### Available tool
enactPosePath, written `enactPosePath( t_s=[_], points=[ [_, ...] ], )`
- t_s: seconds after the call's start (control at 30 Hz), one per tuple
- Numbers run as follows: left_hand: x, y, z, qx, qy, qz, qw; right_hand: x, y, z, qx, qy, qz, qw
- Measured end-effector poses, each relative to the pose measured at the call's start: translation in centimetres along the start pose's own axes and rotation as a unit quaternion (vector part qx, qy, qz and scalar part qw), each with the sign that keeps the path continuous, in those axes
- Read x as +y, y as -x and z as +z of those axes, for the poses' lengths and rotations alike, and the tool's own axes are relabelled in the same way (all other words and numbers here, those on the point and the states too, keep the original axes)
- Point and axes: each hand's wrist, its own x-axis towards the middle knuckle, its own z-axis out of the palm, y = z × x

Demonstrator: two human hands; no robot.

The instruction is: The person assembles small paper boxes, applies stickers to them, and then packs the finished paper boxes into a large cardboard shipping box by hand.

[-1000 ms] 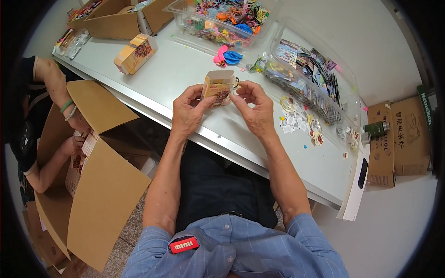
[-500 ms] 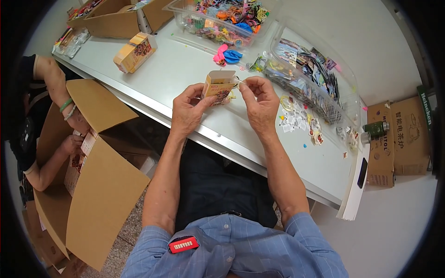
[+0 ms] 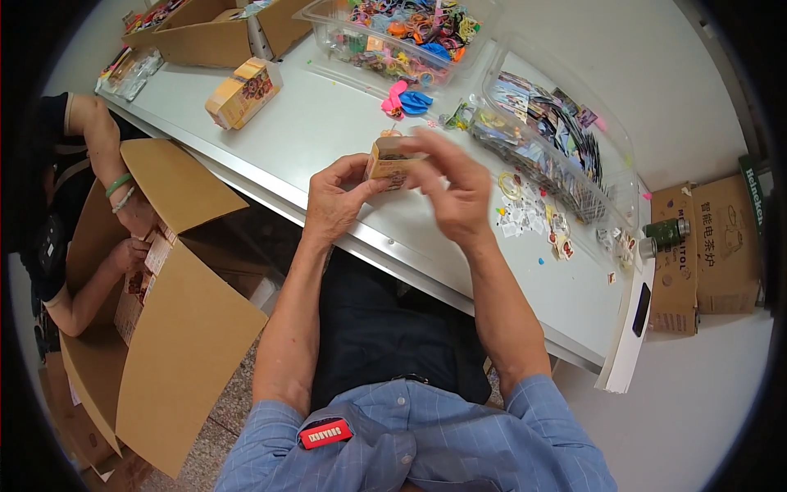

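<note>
A small open cardboard box [image 3: 392, 161] is gripped by the left hand [image 3: 336, 201] above the tabletop [image 3: 311, 139], steadied for the right hand [image 3: 455, 193], fingers on its top.

The small box [image 3: 392, 160] is tan cardboard with a colourful printed side. The tabletop [image 3: 311, 131] is pale grey-white. A pink balloon [image 3: 393, 96] and a blue balloon [image 3: 416, 102] lie near its far edge. The big carton [image 3: 176, 328] is plain brown.
</note>
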Motion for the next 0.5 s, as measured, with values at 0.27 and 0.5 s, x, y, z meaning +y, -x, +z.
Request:
enactPosePath(
  t_s=[0.27,0.5],
  points=[
    [0.2,2.2,2.0,-0.031,0.047,-0.025,0.998,1.1,3.2,-5.2,0.082,-0.129,0.252,0.956],
    [0.5,4.0,4.0,-0.141,-0.099,-0.072,0.982,1.5,8.1,-6.8,-0.025,-0.118,0.271,0.955]
  ],
)
